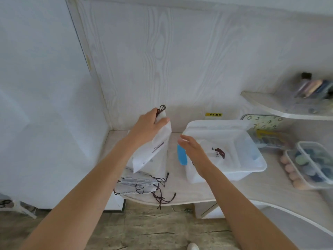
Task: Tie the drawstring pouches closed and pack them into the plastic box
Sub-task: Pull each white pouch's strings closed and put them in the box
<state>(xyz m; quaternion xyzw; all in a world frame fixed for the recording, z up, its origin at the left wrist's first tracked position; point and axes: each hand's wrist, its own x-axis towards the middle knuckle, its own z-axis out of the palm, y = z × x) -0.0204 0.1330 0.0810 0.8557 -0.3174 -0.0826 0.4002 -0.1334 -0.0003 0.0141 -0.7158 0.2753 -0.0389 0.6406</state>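
1. Pouch of white cloth hangs tilted above the worktop, lifted by its top end, where a dark drawstring loop sticks up past the fingers.
2. Left hand pinches that top end, thumb across the front of the cloth, forearm reaching forward and up from the lower left.
3. Right hand hovers beside the pouch with fingers straight and loosely spread, holding nothing, palm turned toward the pouch; its wrist lies over the near left corner of the plastic box.
4. Plastic box, clear and lidless, stands on the worktop just right of the pouch; a white pouch with dark red print lies inside it.
5. Stack of untied pouches rests under the raised one, near the worktop's front edge, dark cords trailing over that edge.
6. Blue handle shows on the box's left end.
7. Clear containers of coloured round pieces sit farther right.
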